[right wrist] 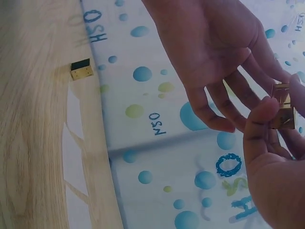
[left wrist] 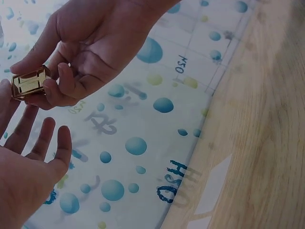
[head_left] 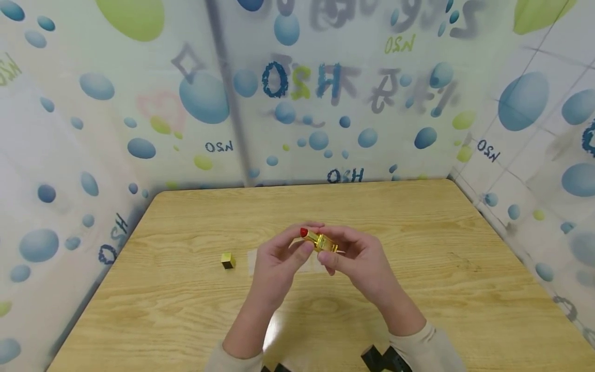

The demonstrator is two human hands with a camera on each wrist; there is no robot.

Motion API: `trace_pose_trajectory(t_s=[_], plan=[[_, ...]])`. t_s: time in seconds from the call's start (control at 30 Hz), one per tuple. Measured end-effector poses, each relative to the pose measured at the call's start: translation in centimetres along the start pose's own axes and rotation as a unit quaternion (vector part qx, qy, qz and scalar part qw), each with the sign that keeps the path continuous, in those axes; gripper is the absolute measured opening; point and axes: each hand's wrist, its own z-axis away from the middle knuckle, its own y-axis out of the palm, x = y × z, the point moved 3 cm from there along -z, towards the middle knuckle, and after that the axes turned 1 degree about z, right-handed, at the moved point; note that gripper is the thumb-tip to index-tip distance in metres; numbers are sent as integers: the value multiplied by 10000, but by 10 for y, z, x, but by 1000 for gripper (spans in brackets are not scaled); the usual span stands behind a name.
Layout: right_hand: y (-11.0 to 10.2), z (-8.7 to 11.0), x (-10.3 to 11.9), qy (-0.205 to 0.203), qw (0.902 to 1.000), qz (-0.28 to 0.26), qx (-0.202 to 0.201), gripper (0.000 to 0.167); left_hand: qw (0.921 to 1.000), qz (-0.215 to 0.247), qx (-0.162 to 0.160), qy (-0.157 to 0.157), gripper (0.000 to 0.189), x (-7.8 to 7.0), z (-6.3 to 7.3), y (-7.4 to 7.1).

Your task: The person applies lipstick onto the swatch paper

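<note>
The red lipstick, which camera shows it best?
The head view: there the lipstick shows both its red tip and gold case. Both wrist views show only some of the gold case, partly hidden, with no red visible.

Both hands, the left hand (head_left: 276, 263) and right hand (head_left: 369, 261), hold a gold lipstick (head_left: 327, 244) over the wooden table (head_left: 186, 315), its red tip pointing far left. Left of them sits a small gold-and-black block (head_left: 227, 261).
</note>
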Motion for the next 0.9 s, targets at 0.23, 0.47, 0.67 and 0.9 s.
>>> trace_pose_trajectory(t_s=[0.23, 0.47, 0.67, 0.9], plan=[[-1, -4, 3, 884, 9958, -8, -243, 41, 9981, -156, -135, -585, 29, 5, -4, -6], [-15, -10, 1, 1117, 9912, 462, -548, 37, 9552, -2373, -65, -1766, 38, 19, -8, -24], [-33, -24, -8, 1190, 9844, 1208, -460, 36, 8573, -4724, 881, -1847, 42, 32, -16, -31], [-55, -45, -36, 1653, 9693, 1811, -190, 40, 7685, -5723, 1888, -2150, 51, 66, -23, -40]])
